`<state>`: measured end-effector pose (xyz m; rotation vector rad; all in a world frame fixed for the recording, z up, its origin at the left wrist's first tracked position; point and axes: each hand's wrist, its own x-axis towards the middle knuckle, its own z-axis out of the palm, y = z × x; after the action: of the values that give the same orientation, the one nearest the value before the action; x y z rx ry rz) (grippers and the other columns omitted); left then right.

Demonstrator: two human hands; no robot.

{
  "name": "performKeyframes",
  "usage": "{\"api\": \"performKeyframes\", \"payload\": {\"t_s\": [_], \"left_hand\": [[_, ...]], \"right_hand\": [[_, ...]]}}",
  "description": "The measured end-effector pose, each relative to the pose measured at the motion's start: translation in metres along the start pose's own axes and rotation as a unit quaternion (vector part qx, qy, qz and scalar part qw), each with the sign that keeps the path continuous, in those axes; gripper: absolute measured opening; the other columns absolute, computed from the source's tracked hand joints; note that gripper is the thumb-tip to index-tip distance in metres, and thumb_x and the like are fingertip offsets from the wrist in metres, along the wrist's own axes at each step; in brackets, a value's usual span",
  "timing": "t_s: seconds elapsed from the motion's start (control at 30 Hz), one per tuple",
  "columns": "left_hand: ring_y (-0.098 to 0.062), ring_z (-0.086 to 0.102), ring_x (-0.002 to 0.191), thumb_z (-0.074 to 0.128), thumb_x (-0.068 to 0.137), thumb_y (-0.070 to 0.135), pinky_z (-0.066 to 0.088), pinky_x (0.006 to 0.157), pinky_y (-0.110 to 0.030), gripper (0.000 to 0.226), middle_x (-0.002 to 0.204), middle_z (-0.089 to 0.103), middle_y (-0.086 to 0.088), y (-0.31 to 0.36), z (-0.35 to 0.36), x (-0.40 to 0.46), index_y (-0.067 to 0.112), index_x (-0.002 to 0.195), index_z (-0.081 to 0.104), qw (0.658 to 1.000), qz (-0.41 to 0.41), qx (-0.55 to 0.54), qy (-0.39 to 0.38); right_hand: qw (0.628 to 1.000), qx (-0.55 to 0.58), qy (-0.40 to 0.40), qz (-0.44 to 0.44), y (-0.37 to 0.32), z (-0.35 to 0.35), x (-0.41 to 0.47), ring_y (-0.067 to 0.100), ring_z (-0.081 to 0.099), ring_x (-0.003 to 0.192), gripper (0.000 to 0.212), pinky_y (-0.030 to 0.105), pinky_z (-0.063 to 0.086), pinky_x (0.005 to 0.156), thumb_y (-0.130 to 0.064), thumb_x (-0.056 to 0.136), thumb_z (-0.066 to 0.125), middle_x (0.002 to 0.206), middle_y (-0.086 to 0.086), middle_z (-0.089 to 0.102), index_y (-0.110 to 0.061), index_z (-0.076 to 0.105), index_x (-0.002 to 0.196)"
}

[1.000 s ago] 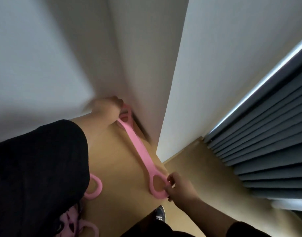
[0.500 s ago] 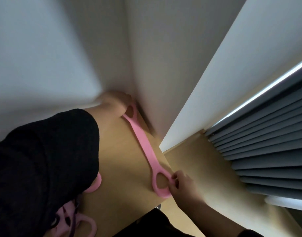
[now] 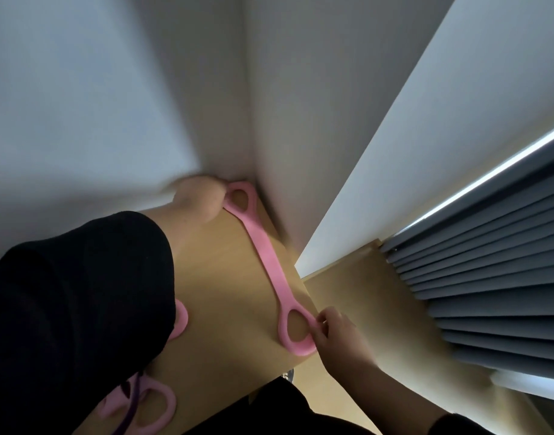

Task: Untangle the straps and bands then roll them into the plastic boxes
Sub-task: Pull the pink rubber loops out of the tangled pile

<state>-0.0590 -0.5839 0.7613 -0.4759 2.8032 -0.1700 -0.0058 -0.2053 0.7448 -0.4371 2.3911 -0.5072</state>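
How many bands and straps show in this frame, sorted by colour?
Pink bands, at least partly seen: 3, namely the stretched band, a loop by the sleeve, and looped pieces near the bottom edge, perhaps more than one.
Purple strap: 1
Total: 4

My left hand point(image 3: 197, 196) sits just left of the frame's centre, at the end of my arm stretching up from the lower left in a black sleeve. It is blurred, its back toward me, knuckles bent, fingers hidden, so I cannot tell its grip. My right hand point(image 3: 338, 337) reaches in from the lower right corner, forearm bare, fingertips point(image 3: 321, 321) curled together and pinching at the frame's lower middle.
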Motion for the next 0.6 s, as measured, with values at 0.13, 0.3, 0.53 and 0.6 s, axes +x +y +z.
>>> {"api": "performKeyframes", "payload": {"t_s": [0.13,0.3,0.53,0.6], "left_hand": [[-0.029,0.063,0.087,0.055,0.096,0.029,0.043,0.069,-0.033,0.016,0.094,0.067,-0.005,-0.014,-0.001,-0.032,0.02,0.094,0.067,0.998,0.022,-0.033,0.052],[-0.029,0.063,0.085,0.056,0.091,0.024,0.047,0.073,-0.037,0.016,0.087,0.066,-0.007,-0.024,0.008,-0.099,0.014,0.081,0.065,0.991,0.045,-0.112,0.053],[-0.019,0.057,0.105,0.048,0.093,0.026,0.045,0.091,-0.033,0.025,0.124,0.061,-0.004,-0.041,0.047,-0.195,0.02,0.109,0.066,0.991,-0.009,-0.104,-0.082],[-0.016,0.054,0.097,0.054,0.088,0.021,0.042,0.078,-0.028,0.013,0.128,0.058,-0.01,-0.048,0.047,-0.22,0.018,0.096,0.064,0.986,-0.041,-0.142,-0.081]], "right_hand": [[0.998,-0.044,0.02,-0.036,-0.005,-0.009,0.004,0.01,0.052,0.106,0.023,0.025,0.046,0.09,-0.041,0.1,0.051,0.113,-0.009,0.055,-0.026,0.057,0.117],[0.994,-0.054,0.041,-0.081,-0.027,-0.022,0.011,0.012,0.05,0.119,0.028,0.03,0.046,0.1,-0.038,0.099,0.053,0.126,-0.008,0.056,-0.026,0.058,0.124],[0.981,-0.036,0.035,-0.188,-0.074,-0.007,0.015,0.012,0.054,0.106,0.024,0.029,0.049,0.097,-0.031,0.1,0.052,0.121,-0.004,0.06,-0.022,0.06,0.121],[0.975,-0.034,0.018,-0.217,-0.088,0.005,0.016,0.012,0.055,0.104,0.023,0.029,0.049,0.097,-0.029,0.099,0.053,0.119,-0.004,0.061,-0.021,0.06,0.118]]}}
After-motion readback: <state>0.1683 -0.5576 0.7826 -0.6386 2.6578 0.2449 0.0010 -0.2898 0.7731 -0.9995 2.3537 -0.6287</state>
